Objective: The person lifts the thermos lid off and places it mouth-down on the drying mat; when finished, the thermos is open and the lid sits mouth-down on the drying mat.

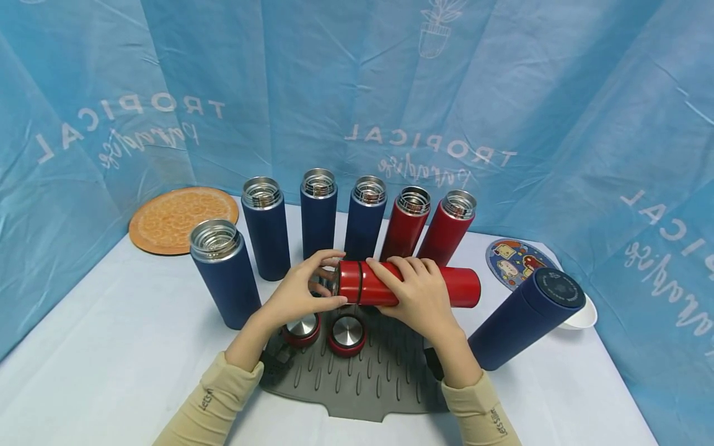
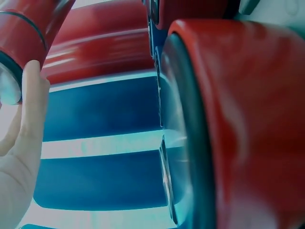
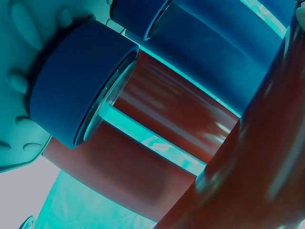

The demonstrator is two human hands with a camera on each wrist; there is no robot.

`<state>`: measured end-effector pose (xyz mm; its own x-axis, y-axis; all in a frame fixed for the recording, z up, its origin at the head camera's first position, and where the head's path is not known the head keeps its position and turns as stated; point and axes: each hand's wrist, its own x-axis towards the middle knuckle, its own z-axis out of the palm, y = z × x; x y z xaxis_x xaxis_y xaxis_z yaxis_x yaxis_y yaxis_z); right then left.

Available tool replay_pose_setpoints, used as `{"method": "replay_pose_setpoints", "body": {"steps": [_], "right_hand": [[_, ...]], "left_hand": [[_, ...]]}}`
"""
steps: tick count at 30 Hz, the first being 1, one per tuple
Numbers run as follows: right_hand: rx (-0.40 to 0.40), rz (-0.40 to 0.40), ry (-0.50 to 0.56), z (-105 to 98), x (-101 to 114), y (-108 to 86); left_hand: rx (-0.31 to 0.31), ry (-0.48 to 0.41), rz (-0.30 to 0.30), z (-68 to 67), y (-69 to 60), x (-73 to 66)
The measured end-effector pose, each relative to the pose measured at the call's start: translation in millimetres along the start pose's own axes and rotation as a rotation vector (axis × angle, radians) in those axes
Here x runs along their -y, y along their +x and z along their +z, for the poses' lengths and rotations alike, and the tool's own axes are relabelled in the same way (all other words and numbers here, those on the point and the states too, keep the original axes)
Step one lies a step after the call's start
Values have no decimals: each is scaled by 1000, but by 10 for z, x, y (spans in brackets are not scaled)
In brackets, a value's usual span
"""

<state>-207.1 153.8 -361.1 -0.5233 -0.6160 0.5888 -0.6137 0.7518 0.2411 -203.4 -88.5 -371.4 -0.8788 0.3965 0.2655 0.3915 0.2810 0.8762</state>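
Note:
My right hand (image 1: 421, 297) grips a red thermos (image 1: 460, 287) lying horizontally above the grey mat (image 1: 357, 396). Thumb and fingers of my left hand (image 1: 304, 288) hold the lid end (image 1: 349, 282) of that thermos, left of its dark ring. Two red lids (image 1: 347, 334) with silver faces lie on the mat below my hands. One red lid (image 2: 257, 119) looms large in the left wrist view, while a blue lid (image 3: 81, 81) shows on the mat in the right wrist view. My right hand is hardly seen in its own wrist view.
Several blue thermoses (image 1: 264, 238) and two red thermoses (image 1: 405, 229) stand lidless in an arc behind my hands. At right stands a lidded blue thermos (image 1: 521, 322), near a white dish (image 1: 582, 314) and a patterned round mat (image 1: 515, 260). An orange-slice mat (image 1: 181, 220) lies back left.

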Motion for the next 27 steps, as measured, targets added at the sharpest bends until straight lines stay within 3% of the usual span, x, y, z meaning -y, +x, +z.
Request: {"method": "replay_pose_setpoints", "body": {"steps": [10, 18, 22, 27], "right_hand": [[-16, -18, 12, -4, 16, 9], [-19, -40, 33, -4, 44, 11], [-16, -36, 23, -11, 36, 11], [-7, -11, -5, -25, -1, 3]], "left_hand": [[-50, 23, -88, 14, 13, -23], [-21, 49, -118, 22, 14, -2], [19, 24, -49, 16, 11, 15], [28, -3, 186, 25, 18, 24]]}}
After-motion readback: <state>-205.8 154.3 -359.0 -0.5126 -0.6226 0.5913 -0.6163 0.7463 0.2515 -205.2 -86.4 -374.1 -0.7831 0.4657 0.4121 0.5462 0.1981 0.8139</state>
